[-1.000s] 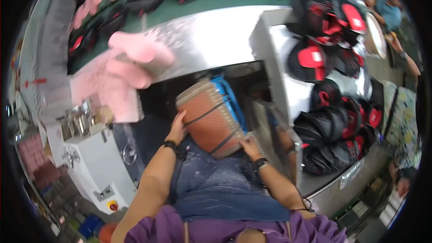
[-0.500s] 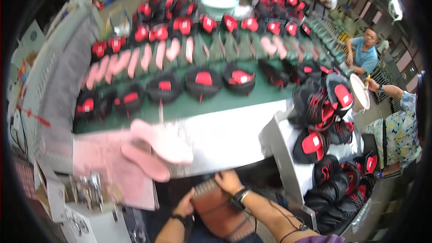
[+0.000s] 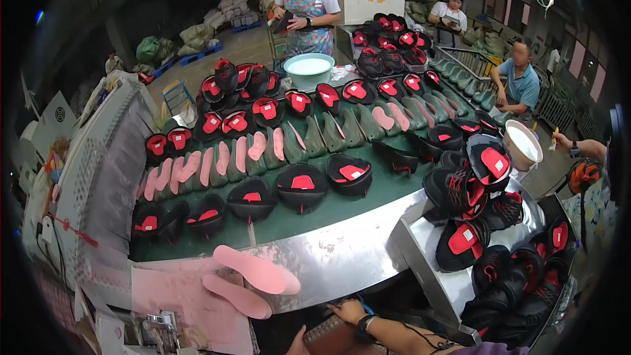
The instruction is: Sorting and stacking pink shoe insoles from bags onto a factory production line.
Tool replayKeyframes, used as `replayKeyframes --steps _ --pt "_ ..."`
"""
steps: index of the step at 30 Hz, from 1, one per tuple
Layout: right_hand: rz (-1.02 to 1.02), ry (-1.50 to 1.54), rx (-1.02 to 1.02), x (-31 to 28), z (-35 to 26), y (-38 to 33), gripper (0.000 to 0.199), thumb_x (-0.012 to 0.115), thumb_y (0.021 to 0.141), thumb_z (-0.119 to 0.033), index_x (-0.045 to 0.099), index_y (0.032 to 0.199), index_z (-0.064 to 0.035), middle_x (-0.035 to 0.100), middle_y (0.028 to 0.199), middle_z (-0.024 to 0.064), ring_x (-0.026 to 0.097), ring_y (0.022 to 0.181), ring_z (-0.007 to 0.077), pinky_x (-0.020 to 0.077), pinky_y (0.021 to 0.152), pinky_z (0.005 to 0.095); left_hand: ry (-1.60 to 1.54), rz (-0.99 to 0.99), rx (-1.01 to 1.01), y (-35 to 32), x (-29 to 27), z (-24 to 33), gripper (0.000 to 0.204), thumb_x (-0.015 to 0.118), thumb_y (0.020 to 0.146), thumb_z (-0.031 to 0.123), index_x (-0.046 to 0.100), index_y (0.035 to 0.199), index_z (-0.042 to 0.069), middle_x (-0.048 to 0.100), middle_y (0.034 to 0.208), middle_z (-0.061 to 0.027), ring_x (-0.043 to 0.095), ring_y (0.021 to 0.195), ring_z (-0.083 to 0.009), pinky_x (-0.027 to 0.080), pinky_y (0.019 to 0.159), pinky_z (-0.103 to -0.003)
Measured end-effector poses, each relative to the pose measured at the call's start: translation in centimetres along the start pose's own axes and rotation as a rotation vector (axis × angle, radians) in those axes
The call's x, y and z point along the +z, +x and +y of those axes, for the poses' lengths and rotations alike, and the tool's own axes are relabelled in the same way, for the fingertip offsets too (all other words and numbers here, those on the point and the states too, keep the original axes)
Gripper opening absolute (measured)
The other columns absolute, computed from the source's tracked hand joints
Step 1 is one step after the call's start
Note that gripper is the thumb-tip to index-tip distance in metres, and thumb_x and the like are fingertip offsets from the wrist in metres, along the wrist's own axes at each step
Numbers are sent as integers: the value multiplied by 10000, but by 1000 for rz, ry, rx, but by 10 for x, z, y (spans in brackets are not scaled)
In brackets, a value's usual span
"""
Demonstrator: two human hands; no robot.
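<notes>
Below the front edge of the steel counter (image 3: 351,240), both my hands are on a brown panel with a light studded border (image 3: 332,336), like a stool seat; most of it is cut off by the lower edge. My right hand (image 3: 350,311) grips its far right corner, close to the counter edge. At its left side my left hand (image 3: 298,343) is closed on it, only partly in view. Two pairs of pink insoles, or a small stack, lie nearest on the counter: one long insole (image 3: 253,268) above another (image 3: 236,296).
A green conveyor belt (image 3: 263,223) carries black-and-red shoe uppers (image 3: 301,187), green lasts and pink insoles. To my right stands a metal rack (image 3: 420,250) piled with black-and-red shoes (image 3: 463,243). A co-worker's hand holds a brush (image 3: 554,139) near a white tub (image 3: 522,141). Other people stand beyond.
The view has tilted up, so the counter and my hands sit lower in it. More of the brown panel is now cut off. Both hands stay on it.
</notes>
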State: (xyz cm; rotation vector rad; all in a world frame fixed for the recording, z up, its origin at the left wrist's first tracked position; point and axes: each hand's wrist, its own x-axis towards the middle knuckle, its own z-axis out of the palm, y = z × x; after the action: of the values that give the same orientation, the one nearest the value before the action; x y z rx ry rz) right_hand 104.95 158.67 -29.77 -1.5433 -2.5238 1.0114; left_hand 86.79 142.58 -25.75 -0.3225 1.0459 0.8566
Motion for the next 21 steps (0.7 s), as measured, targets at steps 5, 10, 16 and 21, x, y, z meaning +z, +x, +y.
replayKeyframes --steps 5,10,16,21 --pt "-76 73 133 24 7 -27 565 507 925 -626 804 854 -151 736 829 143 710 808 359 563 770 460 -271 -125 -116 33 -33 -17 687 473 969 609 575 1326 31 595 1371 -157 556 1244 -355 431 1070 -477" --pt "-83 142 162 20 4 -23 531 542 914 -613 802 874 -152 732 819 142 701 790 368 561 748 467 -858 -873 -288 75 -82 -71 677 457 982 590 586 1303 8 614 1336 -177 582 1209 -349 454 1030 -465" --pt "-49 44 316 29 2 -16 534 560 915 -585 781 775 -120 717 740 137 697 759 365 557 723 466 -1174 -1535 -291 105 -134 -78 622 428 1014 501 659 1149 -61 676 1171 -262 658 1079 -360 505 910 -445" --pt "92 8 399 38 -1 -17 518 544 926 -563 783 781 -127 714 751 159 697 757 380 550 705 489 -1312 -1406 3 94 -114 -96 611 391 1033 448 693 1027 -83 675 1084 -312 658 1032 -415 510 892 -453"
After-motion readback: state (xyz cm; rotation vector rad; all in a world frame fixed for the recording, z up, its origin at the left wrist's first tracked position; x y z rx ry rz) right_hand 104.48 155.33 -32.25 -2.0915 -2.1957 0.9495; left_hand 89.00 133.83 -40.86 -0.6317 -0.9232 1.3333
